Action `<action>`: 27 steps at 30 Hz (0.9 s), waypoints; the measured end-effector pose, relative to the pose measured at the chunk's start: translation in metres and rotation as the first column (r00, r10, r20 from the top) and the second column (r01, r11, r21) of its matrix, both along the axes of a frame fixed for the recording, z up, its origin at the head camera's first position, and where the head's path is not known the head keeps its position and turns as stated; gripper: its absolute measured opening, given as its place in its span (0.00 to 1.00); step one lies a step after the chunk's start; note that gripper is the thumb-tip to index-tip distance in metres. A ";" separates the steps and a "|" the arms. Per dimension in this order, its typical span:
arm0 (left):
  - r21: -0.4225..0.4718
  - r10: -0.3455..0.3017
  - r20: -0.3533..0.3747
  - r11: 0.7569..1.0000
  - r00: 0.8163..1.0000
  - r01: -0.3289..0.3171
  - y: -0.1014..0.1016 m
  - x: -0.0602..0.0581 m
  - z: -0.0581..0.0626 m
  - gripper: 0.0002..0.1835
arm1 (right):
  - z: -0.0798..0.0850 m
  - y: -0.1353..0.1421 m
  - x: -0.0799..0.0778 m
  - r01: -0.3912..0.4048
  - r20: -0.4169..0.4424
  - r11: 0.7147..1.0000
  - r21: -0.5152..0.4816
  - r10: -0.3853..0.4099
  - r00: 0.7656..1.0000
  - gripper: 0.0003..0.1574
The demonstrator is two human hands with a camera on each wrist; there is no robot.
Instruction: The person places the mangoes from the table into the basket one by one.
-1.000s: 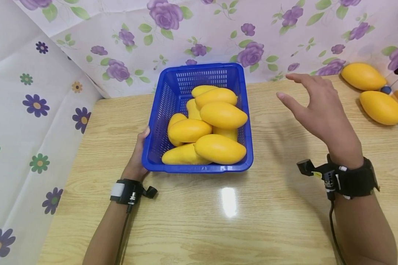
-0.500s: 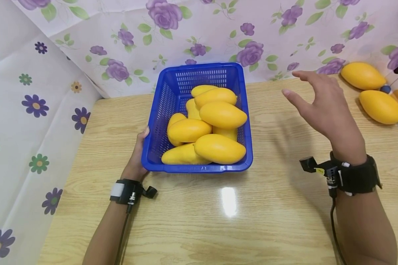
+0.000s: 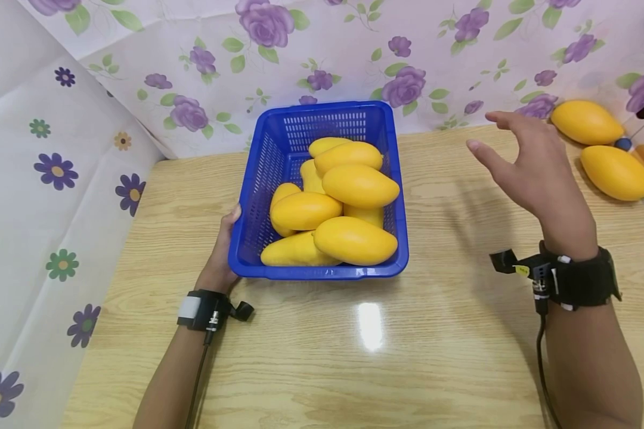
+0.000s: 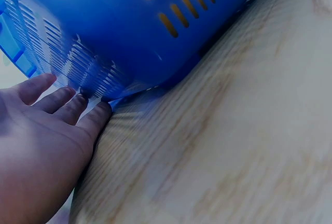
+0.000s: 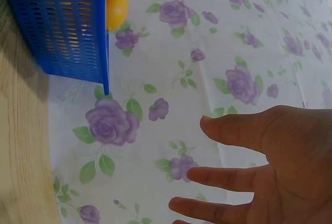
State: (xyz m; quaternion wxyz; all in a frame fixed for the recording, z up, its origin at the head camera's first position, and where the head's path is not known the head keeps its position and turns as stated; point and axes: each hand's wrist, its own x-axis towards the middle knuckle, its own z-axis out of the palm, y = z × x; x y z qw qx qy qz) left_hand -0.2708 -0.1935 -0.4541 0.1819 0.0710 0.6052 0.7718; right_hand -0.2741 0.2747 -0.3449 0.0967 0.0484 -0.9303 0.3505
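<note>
A blue plastic basket (image 3: 322,272) sits on the wooden table with several yellow mangoes (image 3: 359,186) piled inside. My left hand (image 3: 224,247) is at its left side. In the left wrist view, the fingers (image 4: 62,99) of that hand reach out fairly straight, their tips against the slotted wall of the basket. Right of the basket, my right hand (image 3: 539,170) hovers above the table, thumb and fingers spread apart, holding nothing. In the right wrist view, the spread fingers (image 5: 223,178) stand apart from the basket (image 5: 67,32).
Two more mangoes, one behind (image 3: 587,122) and one in front (image 3: 616,173), lie at the table's far right corner, beyond my right hand. A flowered sheet (image 3: 322,53) hangs along the back edge; another patterned sheet (image 3: 43,226) borders the left. Each wrist wears a strapped camera with a cable.
My right hand has drifted to the right and slightly away from me, nearer the two mangoes in the corner. The left hand and the basket stay in place.
</note>
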 end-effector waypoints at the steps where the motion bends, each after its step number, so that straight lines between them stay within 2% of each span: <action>1: 0.000 0.001 -0.001 1.000 1.000 -0.001 0.000 0.000 0.000 0.35 | 0.000 0.001 0.000 0.002 0.002 1.000 0.000 -0.002 1.000 0.39; 7: -0.002 0.000 -0.009 1.000 1.000 0.000 -0.001 -0.001 -0.001 0.34 | -0.003 0.007 -0.005 0.023 0.022 1.000 0.019 -0.023 0.999 0.40; 20: 0.002 -0.018 -0.008 1.000 1.000 0.018 -0.001 0.000 0.000 0.35 | -0.012 0.023 -0.014 0.080 0.123 0.996 0.028 -0.082 0.989 0.43; 27: -0.004 -0.026 -0.011 1.000 1.000 0.026 -0.002 -0.001 -0.001 0.36 | -0.016 0.032 -0.015 0.098 0.111 0.995 0.023 -0.100 0.989 0.42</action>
